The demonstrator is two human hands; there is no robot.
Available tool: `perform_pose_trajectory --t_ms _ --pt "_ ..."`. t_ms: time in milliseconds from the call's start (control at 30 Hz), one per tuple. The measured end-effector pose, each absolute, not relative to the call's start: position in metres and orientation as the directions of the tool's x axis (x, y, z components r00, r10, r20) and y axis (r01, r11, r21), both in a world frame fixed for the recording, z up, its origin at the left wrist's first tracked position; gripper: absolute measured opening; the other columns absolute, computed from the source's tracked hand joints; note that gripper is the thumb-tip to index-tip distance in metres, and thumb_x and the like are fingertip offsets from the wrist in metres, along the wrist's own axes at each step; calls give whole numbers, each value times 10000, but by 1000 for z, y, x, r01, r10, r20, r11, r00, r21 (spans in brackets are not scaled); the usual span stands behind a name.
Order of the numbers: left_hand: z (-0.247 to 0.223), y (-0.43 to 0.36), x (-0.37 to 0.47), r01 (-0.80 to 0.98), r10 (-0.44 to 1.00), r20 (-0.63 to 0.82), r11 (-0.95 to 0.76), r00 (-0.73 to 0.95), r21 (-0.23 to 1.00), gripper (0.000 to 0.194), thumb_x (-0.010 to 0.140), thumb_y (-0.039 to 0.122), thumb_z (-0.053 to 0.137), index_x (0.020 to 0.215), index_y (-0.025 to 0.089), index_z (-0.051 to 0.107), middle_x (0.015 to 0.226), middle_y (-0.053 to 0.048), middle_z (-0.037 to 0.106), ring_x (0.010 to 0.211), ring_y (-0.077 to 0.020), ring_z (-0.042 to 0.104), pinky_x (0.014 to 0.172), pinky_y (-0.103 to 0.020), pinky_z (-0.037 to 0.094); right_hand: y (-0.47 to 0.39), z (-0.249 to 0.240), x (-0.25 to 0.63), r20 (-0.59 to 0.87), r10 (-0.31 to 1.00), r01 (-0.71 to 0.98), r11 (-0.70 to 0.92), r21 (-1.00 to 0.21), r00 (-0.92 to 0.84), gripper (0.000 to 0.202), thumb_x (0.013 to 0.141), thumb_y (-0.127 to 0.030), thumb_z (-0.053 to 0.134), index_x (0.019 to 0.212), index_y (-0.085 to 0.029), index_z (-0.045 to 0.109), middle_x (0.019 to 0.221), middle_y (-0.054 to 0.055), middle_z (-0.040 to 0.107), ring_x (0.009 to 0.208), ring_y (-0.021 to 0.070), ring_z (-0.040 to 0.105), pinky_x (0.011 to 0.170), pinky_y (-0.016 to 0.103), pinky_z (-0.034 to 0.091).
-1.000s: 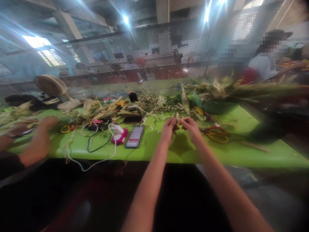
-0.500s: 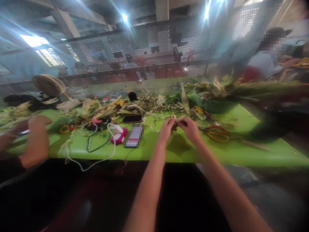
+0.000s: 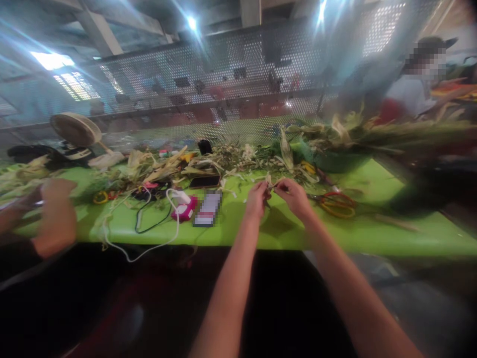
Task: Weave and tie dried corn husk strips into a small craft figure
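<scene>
Husk piece (image 3: 269, 179), or so I read this small pale scrap from my distant seat, is what I attend to: it sits straight ahead of the wearer, just above the green table (image 3: 227, 234), in the narrow gap between left hand (image 3: 257, 197) and right hand (image 3: 294, 196). The left is nearer, its fingers curled in and gripping the piece from the side and below; the right comes in from the other side, thumb and forefinger pinched together on what looks to me like its right end. I see a pale tip rising past the left fingertips, pointing up and away from the wearer, so I judge the long axis to run that way, though fingers and blur cover the rest and I cannot tell its full shape. For me everything turns on that: the left anchors the piece, and the right meets it from across, almost at a right angle to the tip. Beyond lies a heap of leaves (image 3: 238, 160); scissors (image 3: 337, 204) rest to the right of the right hand, and a phone (image 3: 208, 209) lies to the left, well apart from the piece.
</scene>
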State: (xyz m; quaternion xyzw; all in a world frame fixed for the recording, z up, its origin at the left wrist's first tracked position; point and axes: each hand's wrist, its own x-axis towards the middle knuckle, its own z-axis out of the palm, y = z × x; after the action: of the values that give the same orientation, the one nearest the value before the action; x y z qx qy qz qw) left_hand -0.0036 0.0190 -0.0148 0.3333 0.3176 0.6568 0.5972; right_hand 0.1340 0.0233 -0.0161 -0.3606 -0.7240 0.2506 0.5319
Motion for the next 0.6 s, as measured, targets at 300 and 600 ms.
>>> perform_pose_trajectory --t_ms 300,600 --pt "-11 15 -12 -290 966 258 -241 23 926 314 828 457 660 897 152 632 681 3 581 578 -72 483 522 -208 323 25 -11 136 374 923 -41 372 -927 -94 278 762 -470 698 833 -203 659 757 10 635 670 142 525 641 284 423" --pt "-5 8 -6 -116 937 277 -258 213 959 345 852 506 609 883 166 565 690 5 544 616 -99 496 567 -234 376 25 -6 139 371 925 -58 376 -925 82 316 657 -476 780 721 -195 650 696 15 645 646 146 544 628 289 425"
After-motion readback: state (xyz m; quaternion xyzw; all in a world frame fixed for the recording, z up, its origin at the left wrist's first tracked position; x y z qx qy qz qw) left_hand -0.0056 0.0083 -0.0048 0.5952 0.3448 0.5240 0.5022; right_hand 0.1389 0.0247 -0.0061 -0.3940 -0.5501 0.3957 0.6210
